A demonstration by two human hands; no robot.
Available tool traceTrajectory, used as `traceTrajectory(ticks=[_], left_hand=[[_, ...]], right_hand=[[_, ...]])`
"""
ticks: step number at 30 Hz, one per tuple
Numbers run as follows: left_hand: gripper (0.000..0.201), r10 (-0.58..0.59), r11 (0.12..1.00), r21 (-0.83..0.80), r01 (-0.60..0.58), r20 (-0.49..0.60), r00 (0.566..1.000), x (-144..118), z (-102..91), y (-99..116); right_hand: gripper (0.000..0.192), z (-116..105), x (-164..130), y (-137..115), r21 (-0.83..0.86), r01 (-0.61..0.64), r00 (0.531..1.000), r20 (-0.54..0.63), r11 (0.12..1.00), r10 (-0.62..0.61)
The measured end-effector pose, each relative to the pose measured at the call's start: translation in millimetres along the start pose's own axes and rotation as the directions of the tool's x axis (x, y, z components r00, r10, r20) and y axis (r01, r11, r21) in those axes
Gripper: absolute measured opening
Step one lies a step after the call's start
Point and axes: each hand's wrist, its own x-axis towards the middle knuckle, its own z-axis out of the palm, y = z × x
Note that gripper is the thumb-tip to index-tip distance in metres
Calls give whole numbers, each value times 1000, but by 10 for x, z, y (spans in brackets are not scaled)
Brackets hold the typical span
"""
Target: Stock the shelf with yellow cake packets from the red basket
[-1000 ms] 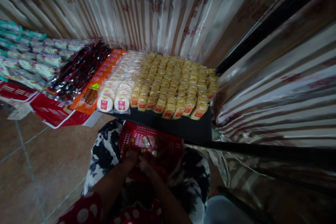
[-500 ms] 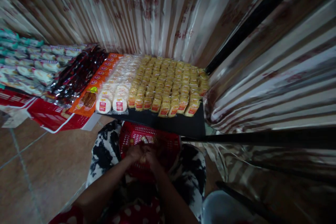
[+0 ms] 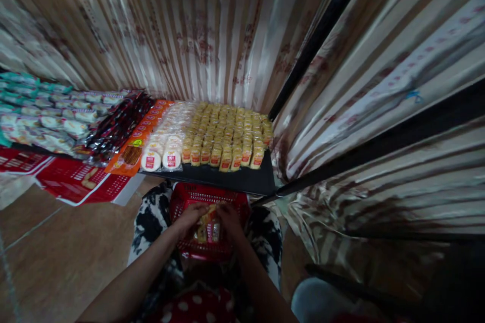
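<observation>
Both hands meet over a red basket (image 3: 185, 199) that rests on the person's lap, against black-and-white patterned cloth (image 3: 149, 217). The left hand (image 3: 188, 218) and the right hand (image 3: 230, 219) are each closed on a small bunch of yellow wrapped packets (image 3: 206, 227), holding it between them just above the middle of the basket. The packets show red labels at their lower ends.

Just beyond the basket's far rim lies a black board (image 3: 242, 180). On it stand tight rows of yellow packets (image 3: 227, 133) of the same kind, filling most of its top. To the left of these rows, on the same board, sit rows of round white cakes (image 3: 162, 154) in clear wrap with red labels. Left of the board come orange packets (image 3: 132, 144), then dark red ones (image 3: 117, 121), then pale packets with green ends (image 3: 41, 111). Red printed sheets (image 3: 71, 184) lie on the floor below those. Striped curtains (image 3: 212, 25) hang behind the board and to its right.
</observation>
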Motion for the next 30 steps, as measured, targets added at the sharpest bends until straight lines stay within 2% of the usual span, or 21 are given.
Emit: traceTrajectory(ticks=[4,9,14,17,20,23,27,30], left_hand=[[38,113,992,-53,-112,6,994,-186,55,185],[41,295,953,61,-298,51,954,-271,165,393],[40,370,899,258,-354,-15,929,-280,294,669],[41,471,829,329,-452,25,882,-235,363,845],[35,547,752,378,-540,100,831,-142,449,1026],[38,570,706,414,-575,150,808,-41,580,1225],[39,576,648,472,-597,209,790,71,831,1512],[37,643,546,531,-649,232,730,156,1053,1730]], right_hand=[[36,-28,-120,-199,28,6,1000,0,1000,-6],[36,-8,-237,-457,197,-86,996,14,977,85],[54,1,-262,-726,295,-45,988,-130,954,87],[60,-42,-254,-870,235,54,980,-200,971,-6],[52,-127,-226,-996,116,186,965,-206,976,-160],[43,-231,-172,-1129,-114,333,896,-271,936,-352],[42,-355,-86,-1364,-414,441,734,-345,796,-585],[40,-438,-4,-1553,-560,466,601,-368,685,-710]])
